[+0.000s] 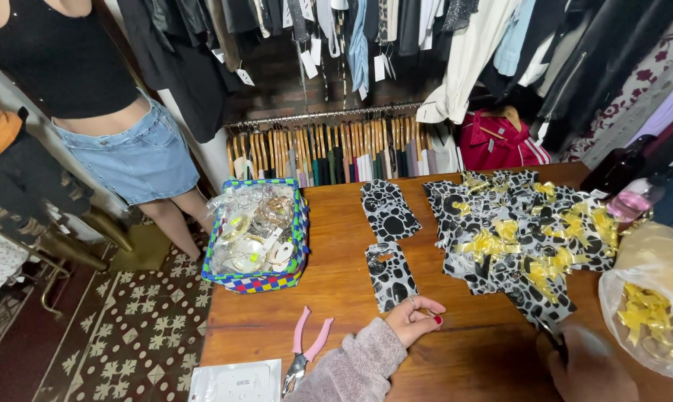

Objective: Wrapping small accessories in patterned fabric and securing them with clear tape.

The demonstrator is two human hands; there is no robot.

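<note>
Your left hand (417, 318) rests on the brown wooden bench (336, 298) with the fingers curled loosely. The fingertips touch the lower edge of a small black-and-white spotted gift bag (391, 274) that lies flat just in front of the hand. The grip pinches this edge lightly, if at all; I cannot tell whether it really holds. Your right hand (589, 368) is at the bottom edge of the view and blurred. It seems to be closed around a thin dark tool (552, 339), maybe scissors, but I cannot say this for sure.

The first risk is the tool. Its tip points toward the heap of spotted bags with yellow ribbon bows (519, 238), so a fast move could cut or catch a bow. The second risk is the loose pinch: the flat bag could slide on the smooth wood and go out of line.

A little further out, the clear plastic sack of yellow bows (649, 313) stands at the right edge of the bench, just beside your right arm. A push from the elbow could send it to the floor. The pink-handled pliers (305, 351) lie near your left sleeve, so it could drag them. The woven blue basket of wrapped jewellery (258, 238) sits close to the left edge.
</note>
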